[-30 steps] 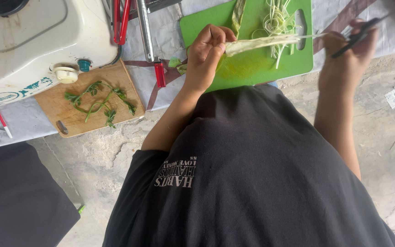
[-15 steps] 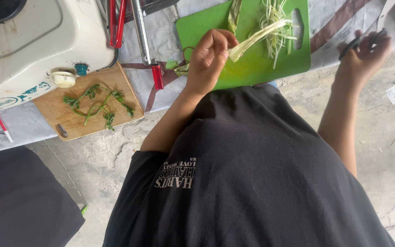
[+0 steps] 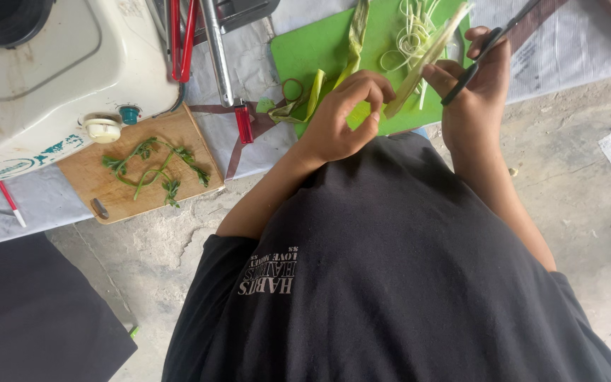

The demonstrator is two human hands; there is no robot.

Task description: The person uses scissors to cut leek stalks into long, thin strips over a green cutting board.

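Rough grey concrete floor (image 3: 588,205) lies below a low work surface covered with pale woven sheeting (image 3: 263,71). At far left sits a white enamelled stove body (image 3: 44,78) with a cream round knob (image 3: 102,128). Beside it lies a small rectangular wooden board (image 3: 90,177), matt and scuffed, carrying limp dark green herb sprigs (image 3: 157,166). Next come red-handled metal tongs (image 3: 210,49), lying lengthwise away from the person. A smooth bright green plastic cutting board (image 3: 305,53) holds flat green leaf offcuts (image 3: 316,88) and a loose tangle of thin pale green shreds (image 3: 411,35). The left hand (image 3: 344,117) is curled over this board, its thumb and fingertips drawn close together, near the lower end of a long pale green stalk strip (image 3: 426,60); whether they actually pinch it cannot be told. The strip is narrow, fibrous and straight, its long axis slanting from lower left to upper right above the board. The right hand (image 3: 479,88) grips black-handled scissors (image 3: 489,46), fingers closed through the loops, blades pointing up and right beside the strip.
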